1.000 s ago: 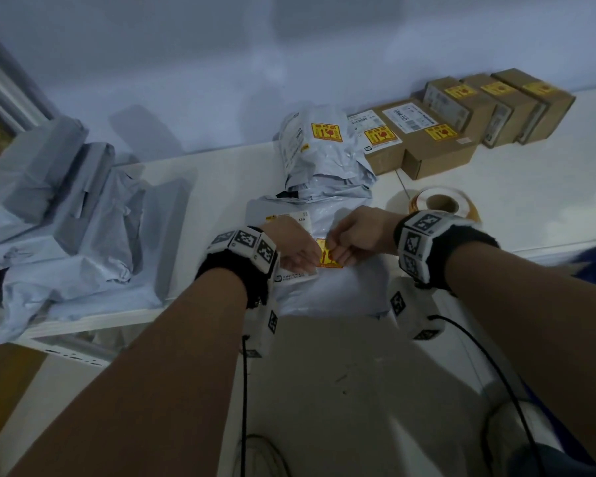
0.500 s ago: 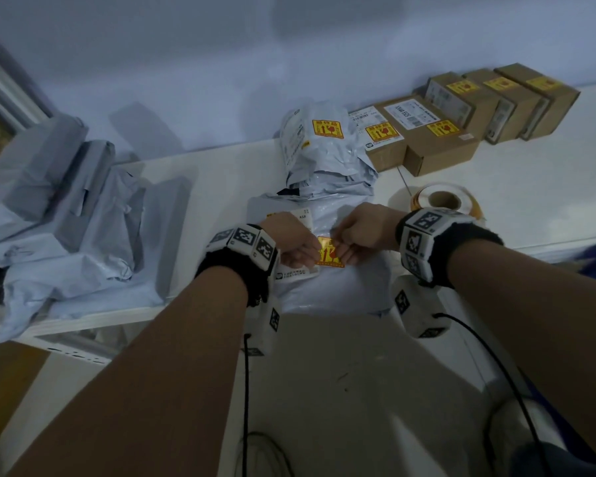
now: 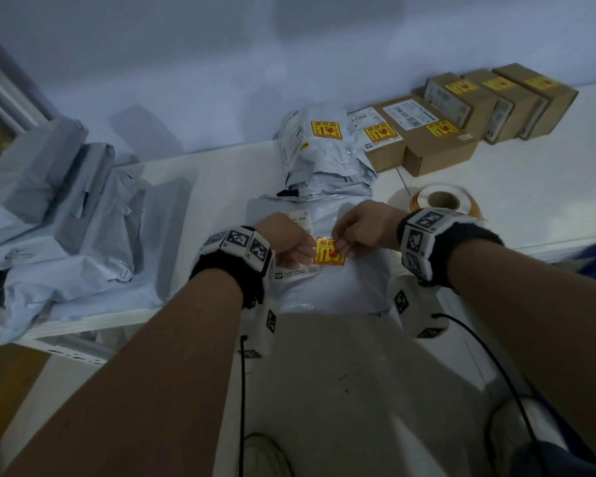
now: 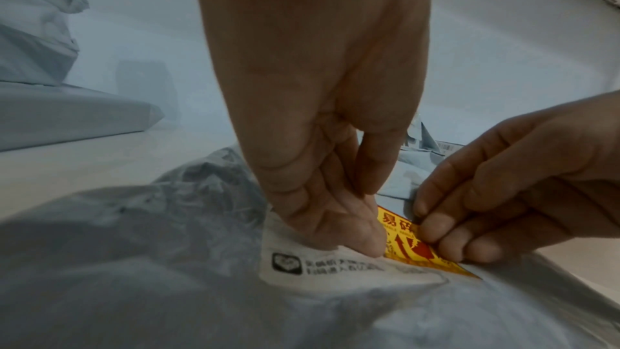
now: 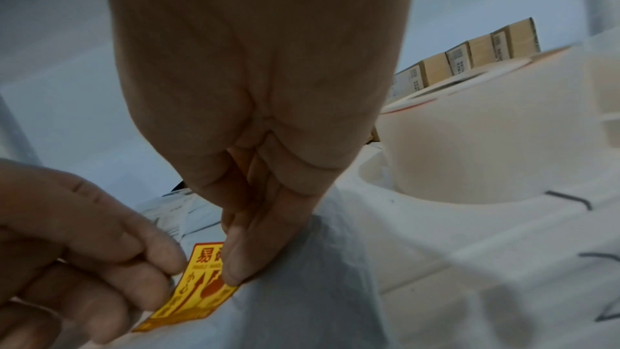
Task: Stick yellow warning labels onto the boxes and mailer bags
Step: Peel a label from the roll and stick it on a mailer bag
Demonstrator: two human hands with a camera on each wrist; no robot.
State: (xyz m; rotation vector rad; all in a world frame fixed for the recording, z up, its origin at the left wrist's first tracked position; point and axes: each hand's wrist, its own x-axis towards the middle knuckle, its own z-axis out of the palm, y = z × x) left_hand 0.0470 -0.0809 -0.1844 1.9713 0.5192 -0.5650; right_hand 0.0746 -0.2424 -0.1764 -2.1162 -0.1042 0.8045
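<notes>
At the near edge of the worktop (image 3: 530,215), a grey mailer bag (image 3: 327,290) is laid, and a yellow warning label (image 3: 328,251) is being set on its top face, just right of the bag's white shipping label (image 3: 295,271). The left hand (image 3: 284,241) is placed on the label's left edge, fingers (image 4: 352,232) bunched and pressed down onto it. The right hand (image 3: 362,228) is placed on the right edge, fingers (image 5: 241,262) curled, with the tips pressed on the label; whether that edge is pinched or only pressed cannot be told. The label is thus framed directly between both hands, equally near to each, its long axis running away from the worktop's front edge. Red Chinese characters, an up-arrow and a broken-glass mark are read on it; "A58" is read on the shipping label. Beyond the mailer bag, another labelled bag (image 3: 319,142) and labelled boxes (image 3: 461,111) are seen; a label roll (image 3: 441,201) is seen right of the mailer bag. Smoothing outward is judged next.
</notes>
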